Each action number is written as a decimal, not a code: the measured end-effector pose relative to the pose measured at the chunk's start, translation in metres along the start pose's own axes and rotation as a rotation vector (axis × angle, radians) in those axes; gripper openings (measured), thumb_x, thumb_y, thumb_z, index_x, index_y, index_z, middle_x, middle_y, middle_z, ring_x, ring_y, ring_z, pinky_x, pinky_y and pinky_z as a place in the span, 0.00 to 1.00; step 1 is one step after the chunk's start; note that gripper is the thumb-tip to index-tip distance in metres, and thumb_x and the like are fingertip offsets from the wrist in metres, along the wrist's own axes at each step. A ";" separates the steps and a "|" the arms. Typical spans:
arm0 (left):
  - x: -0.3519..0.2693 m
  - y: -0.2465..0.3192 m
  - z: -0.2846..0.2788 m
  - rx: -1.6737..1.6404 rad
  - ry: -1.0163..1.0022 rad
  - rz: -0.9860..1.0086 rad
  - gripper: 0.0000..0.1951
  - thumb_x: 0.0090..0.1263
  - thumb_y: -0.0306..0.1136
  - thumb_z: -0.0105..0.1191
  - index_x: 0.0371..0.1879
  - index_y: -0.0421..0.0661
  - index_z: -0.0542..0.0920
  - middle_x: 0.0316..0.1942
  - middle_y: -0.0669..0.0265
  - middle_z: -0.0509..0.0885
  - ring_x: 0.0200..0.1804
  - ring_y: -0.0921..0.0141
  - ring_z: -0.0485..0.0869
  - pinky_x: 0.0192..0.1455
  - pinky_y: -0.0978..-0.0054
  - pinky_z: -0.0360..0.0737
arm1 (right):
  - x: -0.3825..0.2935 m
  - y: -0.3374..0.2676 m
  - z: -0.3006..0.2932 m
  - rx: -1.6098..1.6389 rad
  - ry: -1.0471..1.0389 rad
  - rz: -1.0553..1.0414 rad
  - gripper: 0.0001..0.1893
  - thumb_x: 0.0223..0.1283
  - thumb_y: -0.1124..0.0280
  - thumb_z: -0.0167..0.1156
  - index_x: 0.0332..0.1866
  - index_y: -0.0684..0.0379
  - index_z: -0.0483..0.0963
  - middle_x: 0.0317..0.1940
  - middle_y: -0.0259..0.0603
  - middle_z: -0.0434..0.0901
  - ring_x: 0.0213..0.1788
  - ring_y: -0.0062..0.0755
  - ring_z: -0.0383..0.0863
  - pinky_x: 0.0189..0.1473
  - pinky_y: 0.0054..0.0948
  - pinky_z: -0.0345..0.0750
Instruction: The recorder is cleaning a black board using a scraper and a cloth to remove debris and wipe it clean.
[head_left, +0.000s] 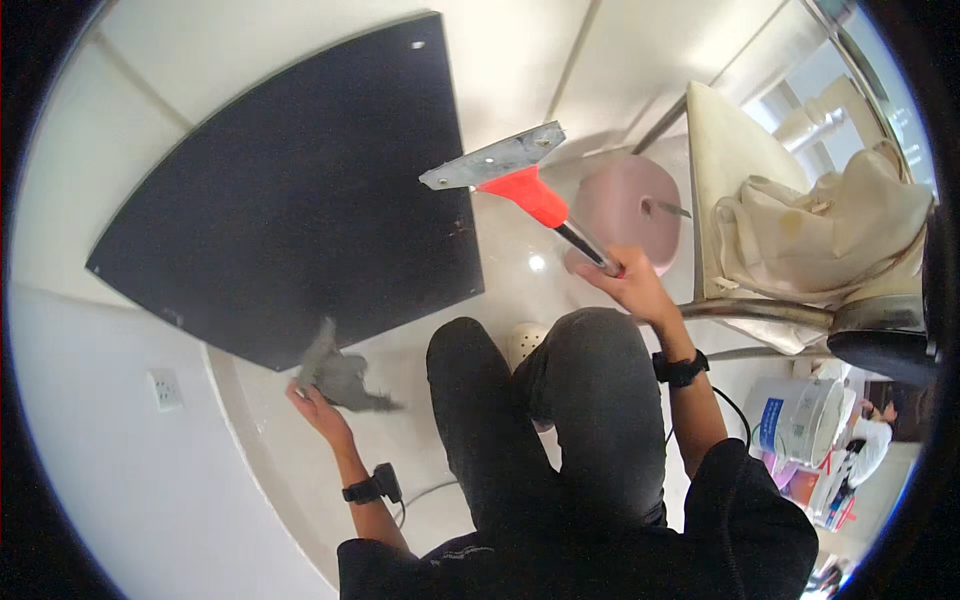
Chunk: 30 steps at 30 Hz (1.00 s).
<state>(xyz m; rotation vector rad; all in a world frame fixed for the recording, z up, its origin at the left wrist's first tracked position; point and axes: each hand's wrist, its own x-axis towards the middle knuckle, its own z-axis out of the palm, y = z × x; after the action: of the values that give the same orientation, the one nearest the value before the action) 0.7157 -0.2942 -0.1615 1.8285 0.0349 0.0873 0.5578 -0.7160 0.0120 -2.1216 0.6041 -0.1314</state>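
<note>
My right hand (632, 283) grips the handle of a scraper (525, 184) with a wide metal head and a red neck. The scraper's head lies over the right edge of a dark, curved-sided panel (300, 195), and whether it touches the panel I cannot tell. Near the panel's lower corner, my left hand (321, 412) holds a grey cloth (341, 379), blurred and hanging loosely. Small light spots mark the panel's corners. Both wrists wear black bands.
A pink stool (630, 202) stands beyond my right hand. Right of it is a chair (720, 195) with a cream bag (825, 217) on it. White buckets (802, 420) and a person (874, 450) are at the far right. A socket (165, 389) is on the left wall.
</note>
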 end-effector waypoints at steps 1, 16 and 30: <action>0.003 0.027 -0.006 -0.149 0.028 -0.001 0.19 0.73 0.31 0.36 0.60 0.37 0.59 0.57 0.53 0.66 0.59 0.62 0.66 0.62 0.67 0.62 | -0.001 -0.011 -0.005 0.003 -0.027 -0.020 0.14 0.56 0.64 0.62 0.27 0.65 0.72 0.15 0.30 0.54 0.21 0.19 0.56 0.22 0.26 0.58; -0.009 0.222 0.065 -1.403 -0.679 -0.067 0.32 0.70 0.58 0.28 0.67 0.50 0.54 0.64 0.62 0.63 0.64 0.62 0.63 0.65 0.58 0.62 | -0.021 -0.087 -0.052 -0.337 -0.370 -0.141 0.13 0.52 0.65 0.63 0.33 0.66 0.77 0.10 0.38 0.57 0.14 0.23 0.57 0.19 0.29 0.57; -0.029 0.238 0.073 -1.728 -0.610 -0.131 0.24 0.72 0.41 0.33 0.62 0.40 0.61 0.60 0.56 0.68 0.61 0.58 0.68 0.64 0.58 0.65 | -0.011 -0.110 -0.046 -0.326 -0.654 -0.050 0.16 0.54 0.62 0.62 0.28 0.67 0.72 0.12 0.40 0.61 0.17 0.26 0.60 0.22 0.31 0.61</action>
<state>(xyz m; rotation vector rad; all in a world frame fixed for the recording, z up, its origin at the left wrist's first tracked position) 0.6874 -0.4278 0.0492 0.0689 -0.2735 -0.4231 0.5749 -0.6929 0.1280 -2.3090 0.1857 0.6516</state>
